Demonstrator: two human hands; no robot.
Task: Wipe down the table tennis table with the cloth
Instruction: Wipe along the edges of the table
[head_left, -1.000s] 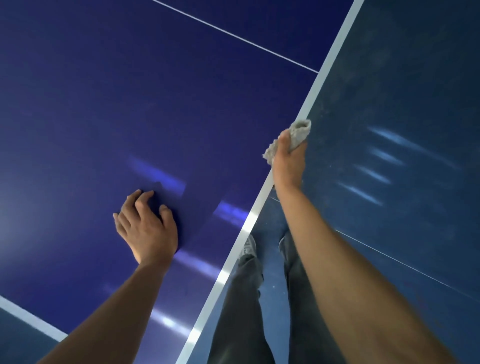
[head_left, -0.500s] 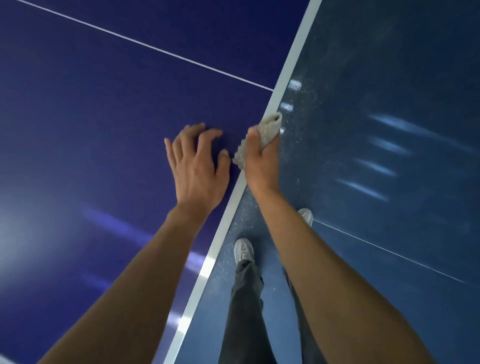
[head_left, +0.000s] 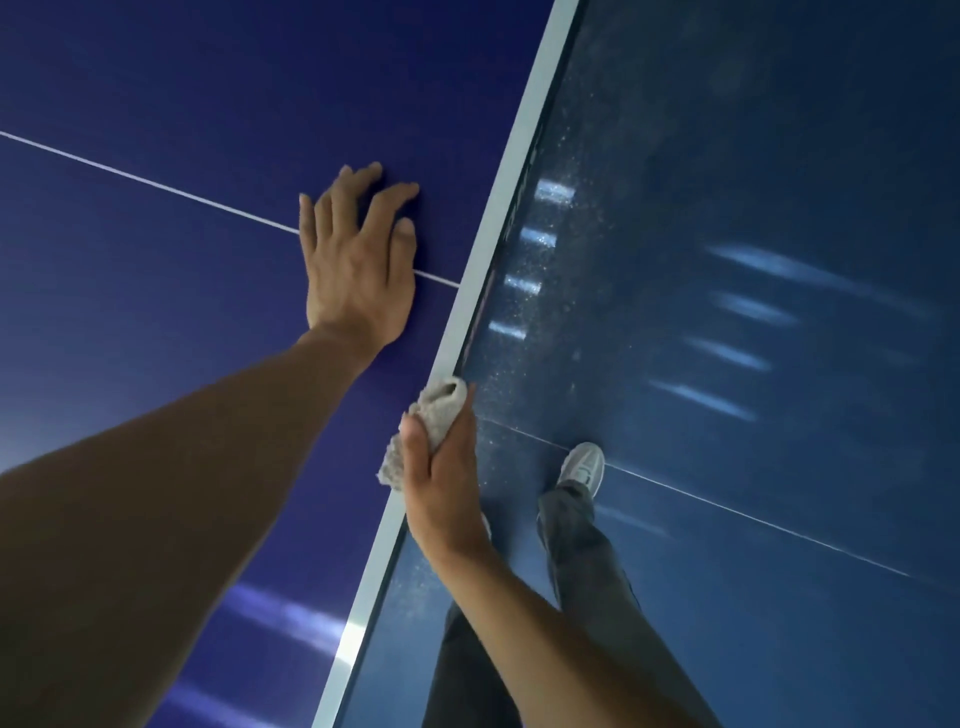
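Observation:
The dark blue table tennis table (head_left: 156, 312) fills the left of the view, its white edge stripe (head_left: 498, 218) running diagonally from top right to bottom middle. A thin white centre line (head_left: 130, 179) crosses the top. My left hand (head_left: 358, 260) rests on the surface beside the edge, fingers spread, over that line. My right hand (head_left: 441, 478) grips a bunched grey cloth (head_left: 436, 410) and holds it against the table's white edge, lower down than the left hand.
To the right of the table lies a glossy blue floor (head_left: 753, 208) with light reflections and a thin white line (head_left: 753, 514). My legs in dark trousers (head_left: 582, 551) and a white shoe (head_left: 584, 465) stand close to the table edge.
My left hand slid further along the table, onto the centre line. The right hand with the cloth came back toward me along the white edge. The view shifted along the table.

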